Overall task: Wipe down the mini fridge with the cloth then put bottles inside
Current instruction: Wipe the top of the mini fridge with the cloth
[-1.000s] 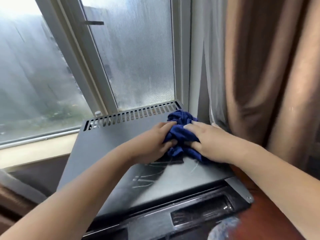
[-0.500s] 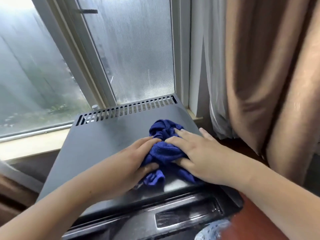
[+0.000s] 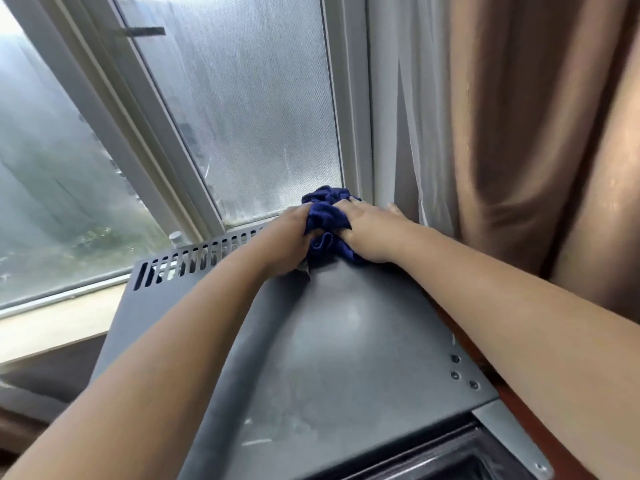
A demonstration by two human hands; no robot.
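On the head camera I see two arms stretched forward. The left hand and right hand each curl their fingers round one blue cloth, bunched at the far right corner of the one mini fridge top.

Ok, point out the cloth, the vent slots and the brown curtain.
cloth (image 3: 327, 218): head view, the bunched blue middle.
vent slots (image 3: 197, 258): head view, middle of the visible slotted row.
brown curtain (image 3: 519, 133): head view, a fold in its upper part.

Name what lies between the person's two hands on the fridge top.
A bunched blue cloth, gripped by both the left hand and the right hand on the mini fridge, as the head view shows.
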